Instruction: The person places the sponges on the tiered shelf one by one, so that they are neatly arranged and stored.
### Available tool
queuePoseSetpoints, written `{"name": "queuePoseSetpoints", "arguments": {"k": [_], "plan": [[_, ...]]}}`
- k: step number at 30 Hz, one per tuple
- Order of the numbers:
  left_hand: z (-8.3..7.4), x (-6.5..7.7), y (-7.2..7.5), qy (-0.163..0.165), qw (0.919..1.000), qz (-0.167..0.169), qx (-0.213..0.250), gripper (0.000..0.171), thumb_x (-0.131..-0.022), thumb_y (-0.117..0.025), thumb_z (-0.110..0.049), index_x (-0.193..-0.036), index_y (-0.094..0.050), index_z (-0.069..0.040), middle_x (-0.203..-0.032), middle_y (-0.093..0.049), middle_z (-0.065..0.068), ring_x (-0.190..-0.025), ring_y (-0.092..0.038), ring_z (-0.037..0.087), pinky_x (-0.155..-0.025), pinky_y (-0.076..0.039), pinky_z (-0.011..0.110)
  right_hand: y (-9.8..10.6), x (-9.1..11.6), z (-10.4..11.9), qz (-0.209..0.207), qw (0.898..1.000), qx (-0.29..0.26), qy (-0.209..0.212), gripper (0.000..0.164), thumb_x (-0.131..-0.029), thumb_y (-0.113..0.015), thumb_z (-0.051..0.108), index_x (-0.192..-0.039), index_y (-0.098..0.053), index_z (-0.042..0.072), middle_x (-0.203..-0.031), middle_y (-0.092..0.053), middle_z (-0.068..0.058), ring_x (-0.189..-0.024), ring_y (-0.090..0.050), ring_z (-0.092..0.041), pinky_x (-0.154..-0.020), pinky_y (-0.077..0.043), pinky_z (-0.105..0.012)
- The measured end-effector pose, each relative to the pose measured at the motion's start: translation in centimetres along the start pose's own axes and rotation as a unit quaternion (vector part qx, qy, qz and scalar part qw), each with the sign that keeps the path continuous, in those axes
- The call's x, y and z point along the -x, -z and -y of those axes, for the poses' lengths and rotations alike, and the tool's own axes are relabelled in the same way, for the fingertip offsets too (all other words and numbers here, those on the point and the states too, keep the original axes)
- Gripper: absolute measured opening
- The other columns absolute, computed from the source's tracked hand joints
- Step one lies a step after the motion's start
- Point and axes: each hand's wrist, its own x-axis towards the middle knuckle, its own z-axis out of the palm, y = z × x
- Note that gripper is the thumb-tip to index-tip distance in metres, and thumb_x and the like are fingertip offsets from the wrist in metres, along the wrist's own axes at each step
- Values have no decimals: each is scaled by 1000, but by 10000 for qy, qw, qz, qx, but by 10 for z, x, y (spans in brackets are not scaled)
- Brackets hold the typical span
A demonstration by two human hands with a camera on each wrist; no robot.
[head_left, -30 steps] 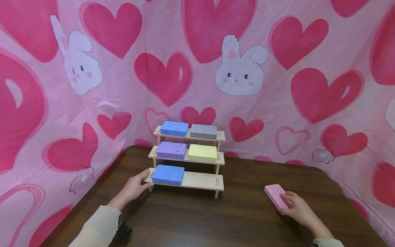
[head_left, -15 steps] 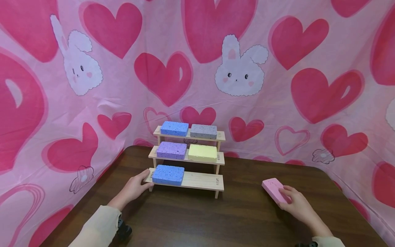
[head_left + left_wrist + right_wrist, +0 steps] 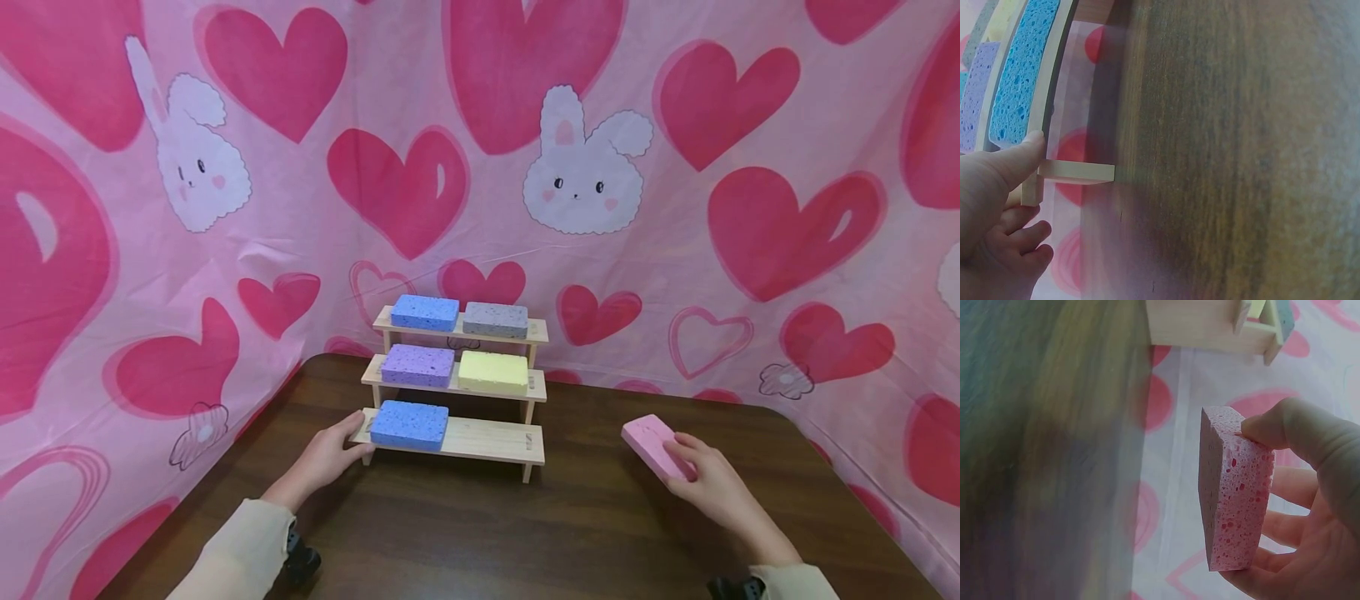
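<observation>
My right hand [image 3: 708, 475] grips a pink sponge [image 3: 658, 448] between thumb and fingers, held above the table to the right of the wooden three-tier stand [image 3: 495, 437]. In the right wrist view the pink sponge [image 3: 1241, 494] shows its porous side, thumb on one edge and fingers along the opposite one. My left hand [image 3: 326, 454] holds the left end of the stand's lowest shelf; in the left wrist view its thumb [image 3: 1032, 144] lies on the shelf edge, close to a blue sponge [image 3: 1022, 69]. That blue sponge sits on the lowest shelf's left half, with bare wood to its right.
On the middle shelf lie a purple sponge [image 3: 417, 365] and a yellow sponge [image 3: 493, 372]. The top shelf carries another blue sponge [image 3: 424, 312] and a grey sponge [image 3: 495, 319]. A pink heart-print cloth [image 3: 480, 192] hangs behind the dark wooden table [image 3: 480, 533].
My right hand has lifted the pink sponge and carried it leftward and farther back, toward the stand. The left hand stays on the shelf end.
</observation>
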Motion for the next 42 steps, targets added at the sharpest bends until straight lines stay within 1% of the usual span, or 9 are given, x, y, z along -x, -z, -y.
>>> {"name": "queuePoseSetpoints", "arguments": {"k": [6,10,24,29,32,35,38,42], "plan": [[0,0,0,23,10000,4,41,67,-85,-67,-21,-137,-35,7,-140,-34,24,-126,-33,41,-99,-30,53,2,-9,12,143,9998,-121,26,48,-67,-74,5,-110,-61,-11,-117,-52,-31,-102,-49,-49,-84,-39,-61],[0,1,0,-1,10000,-7,25,67,-85,-67,-21,-137,-36,7,-140,-34,24,-126,-34,41,-99,-30,53,1,-14,19,221,9995,-234,-57,49,-69,-73,5,-113,-60,-11,-120,-50,-32,-106,-45,-50,-86,-36,-62],[1,1,1,55,10000,43,61,68,-85,-67,-21,-138,-34,6,-141,-33,24,-126,-33,41,-99,-30,53,-5,-30,38,467,9977,-477,78,51,-72,-73,6,-119,-58,-6,-129,-47,-25,-112,-42,-43,-87,-38,-61],[1,1,1,113,9999,69,61,69,-86,-66,-22,-139,-33,5,-141,-32,24,-126,-32,42,-99,-30,54,-8,-36,45,448,9970,-528,341,52,-71,-74,5,-120,-58,-5,-130,-47,-23,-112,-43,-39,-84,-43,-55],[0,0,1,119,9999,64,64,69,-85,-66,-22,-139,-33,5,-141,-32,24,-126,-32,42,-99,-30,53,-10,-39,50,450,9958,-539,582,53,-71,-74,6,-120,-58,-4,-130,-47,-22,-111,-44,-36,-80,-48,-48],[0,0,1,92,9999,42,48,68,-85,-67,-22,-139,-34,5,-141,-33,23,-126,-33,41,-99,-30,53,-12,-43,54,481,9946,-573,726,53,-70,-75,6,-120,-59,-4,-130,-47,-21,-110,-45,-35,-77,-51,-43],[0,0,1,55,10000,28,30,68,-85,-67,-23,-138,-34,5,-141,-34,24,-126,-33,41,-99,-30,53,-14,-46,59,541,9932,-641,801,54,-70,-75,5,-120,-59,-3,-131,-47,-20,-111,-45,-35,-77,-51,-43],[-1,1,1,51,10000,24,37,69,-85,-67,-24,-138,-35,5,-140,-34,23,-126,-33,41,-99,-30,53,-17,-51,67,644,9916,-714,863,54,-69,-75,5,-121,-59,-1,-132,-47,-18,-113,-44,-35,-81,-48,-48]]}}
